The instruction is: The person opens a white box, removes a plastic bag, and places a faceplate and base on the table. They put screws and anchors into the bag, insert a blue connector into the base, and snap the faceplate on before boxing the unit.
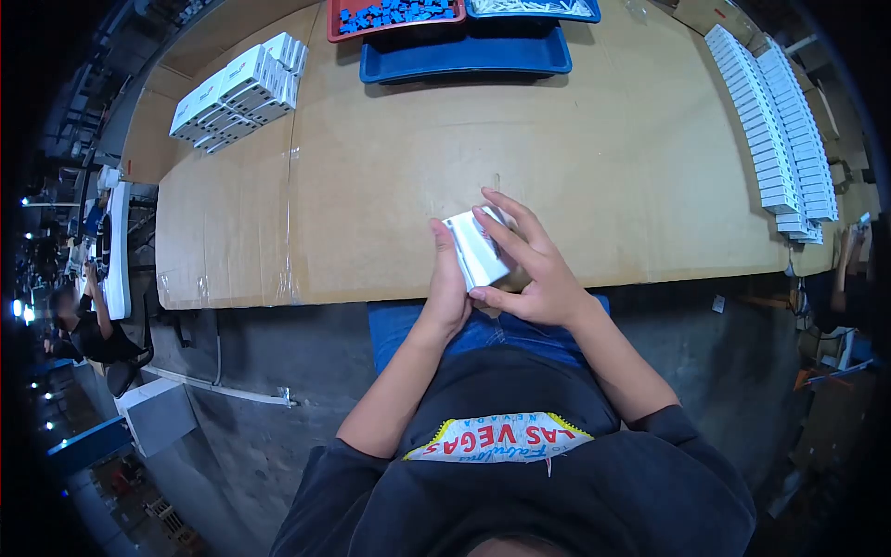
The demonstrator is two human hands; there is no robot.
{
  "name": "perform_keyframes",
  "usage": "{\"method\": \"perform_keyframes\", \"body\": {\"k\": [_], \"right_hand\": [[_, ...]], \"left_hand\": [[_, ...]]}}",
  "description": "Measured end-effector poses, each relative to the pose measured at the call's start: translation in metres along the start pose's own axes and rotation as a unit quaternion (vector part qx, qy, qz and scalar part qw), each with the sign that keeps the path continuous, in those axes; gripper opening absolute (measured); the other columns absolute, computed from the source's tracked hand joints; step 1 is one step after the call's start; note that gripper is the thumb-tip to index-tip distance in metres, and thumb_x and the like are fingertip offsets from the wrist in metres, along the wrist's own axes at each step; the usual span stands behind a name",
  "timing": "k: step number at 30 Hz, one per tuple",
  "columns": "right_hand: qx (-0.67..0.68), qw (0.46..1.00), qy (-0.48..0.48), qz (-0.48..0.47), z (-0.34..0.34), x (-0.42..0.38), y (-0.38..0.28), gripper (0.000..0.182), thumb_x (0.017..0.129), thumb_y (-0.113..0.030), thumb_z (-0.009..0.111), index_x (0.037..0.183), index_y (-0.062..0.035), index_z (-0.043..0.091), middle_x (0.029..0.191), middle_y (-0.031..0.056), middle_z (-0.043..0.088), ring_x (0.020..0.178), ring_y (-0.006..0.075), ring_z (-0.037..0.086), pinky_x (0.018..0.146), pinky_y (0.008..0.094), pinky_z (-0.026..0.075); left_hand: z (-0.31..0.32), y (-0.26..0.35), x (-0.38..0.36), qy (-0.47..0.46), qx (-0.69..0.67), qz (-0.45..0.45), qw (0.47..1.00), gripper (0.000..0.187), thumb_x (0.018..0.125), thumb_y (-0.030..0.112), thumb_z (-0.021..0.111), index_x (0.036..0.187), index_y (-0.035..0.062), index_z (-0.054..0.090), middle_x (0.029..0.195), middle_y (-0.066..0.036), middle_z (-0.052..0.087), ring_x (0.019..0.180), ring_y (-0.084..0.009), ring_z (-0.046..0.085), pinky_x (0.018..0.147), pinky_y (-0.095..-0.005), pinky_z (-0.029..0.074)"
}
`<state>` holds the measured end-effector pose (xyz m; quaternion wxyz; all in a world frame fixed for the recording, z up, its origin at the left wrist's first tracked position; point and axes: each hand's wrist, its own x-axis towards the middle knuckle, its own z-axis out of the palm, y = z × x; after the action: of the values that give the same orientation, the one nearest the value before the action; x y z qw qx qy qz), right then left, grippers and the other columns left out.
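A small white box (476,249) is held between my two hands, close over the near edge of the cardboard-covered table (390,186). My left hand (448,283) grips its left side, the thumb lying along the edge and the other fingers hidden beneath. On the right side, my right hand (538,269) is closed round the box, with fingertips on its upper face and the thumb at its near corner.
Stacked white boxes (243,88) stand at the back left. Long rows of similar boxes (775,130) line the right side. At the back are a red tray (348,35) of blue pieces, a tray of white pieces (534,11) and a blue tray (464,63). Another person (97,325) sits far left.
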<state>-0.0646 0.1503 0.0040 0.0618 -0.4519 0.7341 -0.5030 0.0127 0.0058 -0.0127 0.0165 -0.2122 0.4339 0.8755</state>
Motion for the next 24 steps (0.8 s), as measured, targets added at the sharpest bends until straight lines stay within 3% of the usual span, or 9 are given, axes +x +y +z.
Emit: {"method": "perform_keyframes", "body": {"k": [1, 3, 4, 8, 21, 24], "right_hand": [[-0.032, 0.999, -0.006, -0.022, -0.004, -0.001, 0.004, 0.083, 0.079, -0.041, 0.085, 0.150, -0.0070, 0.057, 0.158, 0.0230, 0.044, 0.143, 0.0416, 0.048, 0.119, 0.0543, 0.039], [-0.073, 0.994, 0.003, -0.080, -0.008, 0.002, 0.007, 0.084, 0.075, -0.044, 0.086, 0.145, -0.0059, 0.061, 0.150, 0.0227, 0.055, 0.134, 0.0414, 0.057, 0.116, 0.0561, 0.042], [-0.067, 0.994, -0.001, -0.086, -0.007, 0.004, 0.008, 0.084, 0.075, -0.044, 0.086, 0.145, -0.0057, 0.061, 0.151, 0.0228, 0.055, 0.133, 0.0415, 0.057, 0.115, 0.0554, 0.043], [-0.044, 0.994, 0.001, -0.103, -0.004, 0.003, 0.009, 0.084, 0.074, -0.042, 0.087, 0.144, -0.0048, 0.062, 0.152, 0.0229, 0.054, 0.131, 0.0419, 0.059, 0.111, 0.0524, 0.047], [0.014, 0.985, 0.071, -0.154, 0.002, -0.009, 0.015, 0.079, 0.074, -0.039, 0.088, 0.136, 0.0046, 0.065, 0.139, 0.0276, 0.062, 0.127, 0.0443, 0.063, 0.108, 0.0478, 0.050], [0.009, 0.984, 0.069, -0.166, -0.001, -0.009, 0.012, 0.077, 0.084, -0.042, 0.084, 0.140, 0.0062, 0.061, 0.138, 0.0274, 0.063, 0.126, 0.0419, 0.064, 0.110, 0.0469, 0.049]], "left_hand": [[0.006, 0.003, -0.003, 0.004, -0.020, -0.037, 0.999, 0.085, 0.103, 0.077, 0.020, 0.147, 0.0103, 0.049, 0.128, -0.011, 0.067, 0.115, -0.0236, 0.069, 0.095, -0.0376, 0.059], [0.004, 0.001, -0.004, -0.029, -0.030, -0.078, 0.996, 0.085, 0.103, 0.078, 0.020, 0.146, 0.0106, 0.049, 0.125, -0.011, 0.067, 0.113, -0.0229, 0.070, 0.093, -0.0365, 0.060], [0.004, 0.002, -0.005, -0.044, -0.035, -0.098, 0.994, 0.085, 0.103, 0.078, 0.020, 0.145, 0.0108, 0.049, 0.124, -0.010, 0.068, 0.113, -0.0226, 0.070, 0.092, -0.0360, 0.060], [0.018, 0.002, -0.010, -0.001, -0.050, -0.094, 0.994, 0.084, 0.103, 0.078, 0.021, 0.146, 0.0112, 0.049, 0.125, -0.011, 0.067, 0.114, -0.0228, 0.069, 0.090, -0.0366, 0.060], [0.012, -0.006, -0.014, -0.043, -0.009, -0.062, 0.997, 0.076, 0.106, 0.073, 0.027, 0.139, 0.0097, 0.055, 0.114, -0.010, 0.070, 0.103, -0.0198, 0.072, 0.084, -0.0342, 0.061], [0.010, -0.009, -0.014, -0.038, -0.037, -0.065, 0.996, 0.076, 0.107, 0.072, 0.028, 0.136, 0.0092, 0.058, 0.112, -0.009, 0.072, 0.102, -0.0193, 0.073, 0.082, -0.0335, 0.062]]}}
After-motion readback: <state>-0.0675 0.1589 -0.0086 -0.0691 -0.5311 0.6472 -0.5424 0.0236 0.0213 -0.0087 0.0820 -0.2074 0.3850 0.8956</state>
